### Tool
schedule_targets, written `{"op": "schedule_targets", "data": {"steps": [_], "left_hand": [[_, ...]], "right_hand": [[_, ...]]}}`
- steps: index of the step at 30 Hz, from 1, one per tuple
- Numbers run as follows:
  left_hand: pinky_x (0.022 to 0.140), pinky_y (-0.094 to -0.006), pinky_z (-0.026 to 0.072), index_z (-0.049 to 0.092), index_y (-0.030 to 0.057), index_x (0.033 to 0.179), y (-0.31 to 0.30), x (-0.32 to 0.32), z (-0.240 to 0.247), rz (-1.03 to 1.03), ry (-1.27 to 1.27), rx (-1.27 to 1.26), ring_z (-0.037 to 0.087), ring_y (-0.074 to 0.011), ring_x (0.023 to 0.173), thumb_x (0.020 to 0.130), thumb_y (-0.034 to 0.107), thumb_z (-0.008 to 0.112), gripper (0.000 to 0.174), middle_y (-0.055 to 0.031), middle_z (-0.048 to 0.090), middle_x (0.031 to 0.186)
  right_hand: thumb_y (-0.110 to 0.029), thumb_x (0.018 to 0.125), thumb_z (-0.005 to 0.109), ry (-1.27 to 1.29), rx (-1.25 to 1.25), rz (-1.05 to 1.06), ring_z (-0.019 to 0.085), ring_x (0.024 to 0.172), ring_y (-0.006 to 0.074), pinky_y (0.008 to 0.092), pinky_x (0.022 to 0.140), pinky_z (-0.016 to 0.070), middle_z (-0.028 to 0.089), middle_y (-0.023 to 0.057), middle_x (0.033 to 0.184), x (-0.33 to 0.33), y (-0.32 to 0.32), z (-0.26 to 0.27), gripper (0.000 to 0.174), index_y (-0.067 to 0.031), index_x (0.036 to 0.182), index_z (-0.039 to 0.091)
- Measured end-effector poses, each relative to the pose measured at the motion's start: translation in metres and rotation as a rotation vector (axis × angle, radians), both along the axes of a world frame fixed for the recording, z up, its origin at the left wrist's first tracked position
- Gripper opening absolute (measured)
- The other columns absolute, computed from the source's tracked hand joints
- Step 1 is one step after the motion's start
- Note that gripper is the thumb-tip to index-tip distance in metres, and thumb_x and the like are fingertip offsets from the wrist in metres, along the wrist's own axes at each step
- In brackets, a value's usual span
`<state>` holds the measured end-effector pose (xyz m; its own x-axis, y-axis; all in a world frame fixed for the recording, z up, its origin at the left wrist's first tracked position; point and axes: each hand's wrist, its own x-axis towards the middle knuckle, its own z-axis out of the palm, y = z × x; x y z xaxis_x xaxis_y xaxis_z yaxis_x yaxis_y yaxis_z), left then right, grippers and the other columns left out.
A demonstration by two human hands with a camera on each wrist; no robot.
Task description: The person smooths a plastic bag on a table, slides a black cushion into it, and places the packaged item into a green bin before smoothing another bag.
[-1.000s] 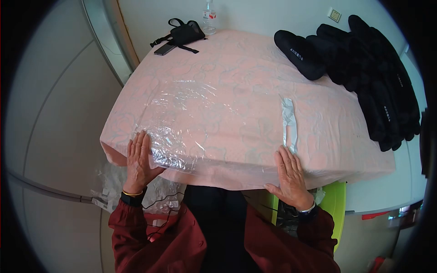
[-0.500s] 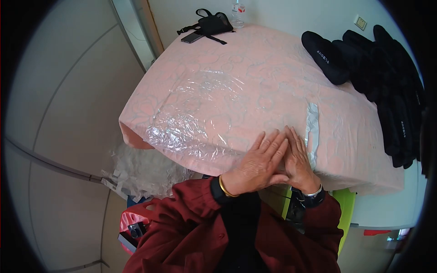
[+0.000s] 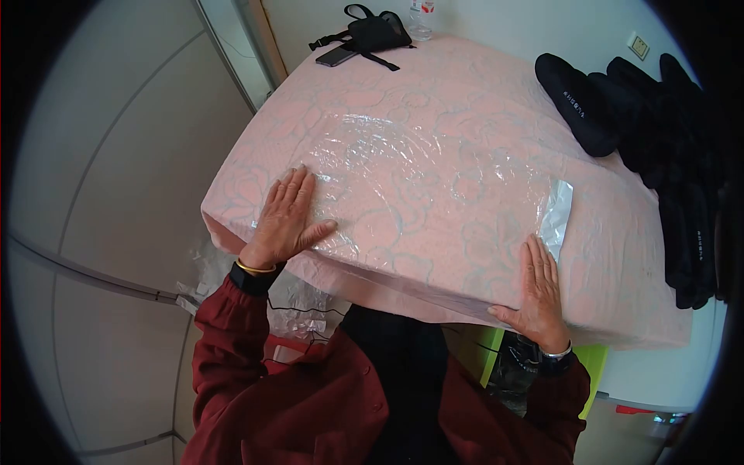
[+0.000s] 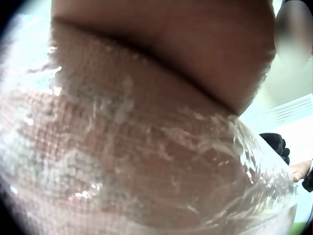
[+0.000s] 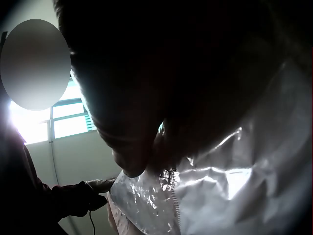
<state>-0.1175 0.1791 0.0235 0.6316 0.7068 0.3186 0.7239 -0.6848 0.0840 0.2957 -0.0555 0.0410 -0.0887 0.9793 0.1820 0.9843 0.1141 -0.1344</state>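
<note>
A clear plastic sheet or bag (image 3: 434,201) lies spread over the pink patterned cloth (image 3: 341,93), with a whitish strip (image 3: 556,213) at its right end. My left hand (image 3: 283,221) rests with straight fingers on the left part of the plastic, thumb spread to the right. My right hand (image 3: 541,298) lies with extended fingers at the lower end of the strip, near the front edge. The left wrist view shows the wrinkled plastic (image 4: 161,156) over the cloth, under the hand. In the right wrist view the strip (image 5: 234,186) shines beside the dark hand.
A black strapped pouch (image 3: 380,32), a phone (image 3: 336,56) and a bottle (image 3: 421,19) stand or lie at the back. Black padded items (image 3: 577,108) are heaped along the right. Below the front edge are a green container (image 3: 593,372) and crumpled clear plastic (image 3: 298,310).
My hands were apart, came together near the strip, and are apart again, the left having moved back left. The plastic lies flatter and wider, its strip tilted farther right.
</note>
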Motion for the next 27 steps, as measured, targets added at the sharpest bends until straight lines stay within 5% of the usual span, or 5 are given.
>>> {"op": "schedule_targets", "data": {"steps": [27], "left_hand": [[0.12,-0.0541,0.0218,0.039,-0.0075,0.148,-0.027,-0.01,-0.002,0.057,-0.02,0.003,0.033,-0.042,0.146,0.091,0.074,0.047,0.099,-0.0272,0.037,0.155]], "right_hand": [[-0.039,0.063,0.09,0.019,-0.02,-0.046,0.024,0.15,0.0398,0.0505,0.124,0.0176,0.025,0.0264,0.161,-0.013,-0.021,0.004,0.122,0.0077,0.154,0.022]]}}
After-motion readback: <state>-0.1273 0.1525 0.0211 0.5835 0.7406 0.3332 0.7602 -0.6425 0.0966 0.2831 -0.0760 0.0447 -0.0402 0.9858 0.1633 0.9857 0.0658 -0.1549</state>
